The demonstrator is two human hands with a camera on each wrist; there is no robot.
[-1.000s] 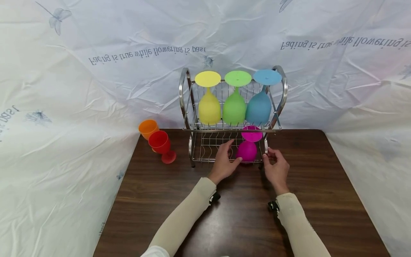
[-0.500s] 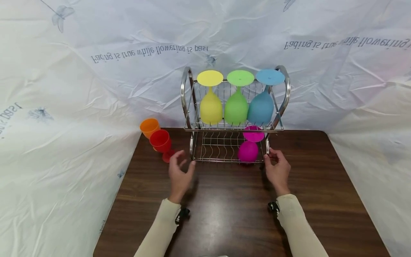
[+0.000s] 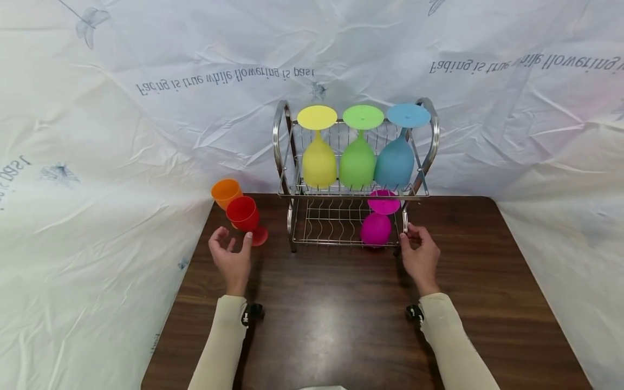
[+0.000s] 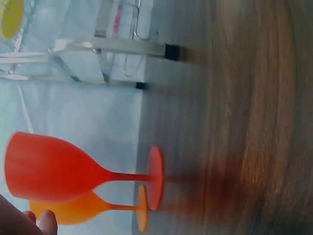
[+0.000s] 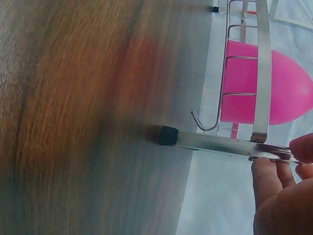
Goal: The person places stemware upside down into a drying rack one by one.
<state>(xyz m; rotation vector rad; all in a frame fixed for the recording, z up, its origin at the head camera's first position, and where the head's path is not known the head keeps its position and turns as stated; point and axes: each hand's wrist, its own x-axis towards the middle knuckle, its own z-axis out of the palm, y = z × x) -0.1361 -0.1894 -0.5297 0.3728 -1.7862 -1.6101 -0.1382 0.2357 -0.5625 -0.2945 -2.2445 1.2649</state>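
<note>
Just in front of the red goblet [image 3: 242, 213], my left hand [image 3: 231, 262] has its thumb and fingers spread apart, with nothing held. In the left wrist view, fingertips [image 4: 48, 223] show at the lower left corner, near the bowl of the goblet. An orange goblet [image 3: 225, 190] stands upright behind the red one. My right hand [image 3: 420, 259] pinches the right front post of the metal dish rack [image 5: 215, 142], thumb on one side and fingers on the other. On the rack's lower tier, a magenta goblet [image 3: 376, 229] sits upside down at the right end.
Yellow [image 3: 319, 162], green [image 3: 357, 162] and blue goblets [image 3: 395, 162] rest upside down in a row on the upper tier. The dark wooden table [image 3: 322, 336] meets a white printed sheet [image 3: 219, 43] behind and at the sides.
My left hand has left the magenta goblet and swung left across the table to the red goblet. The right hand has stayed on the rack's post.
</note>
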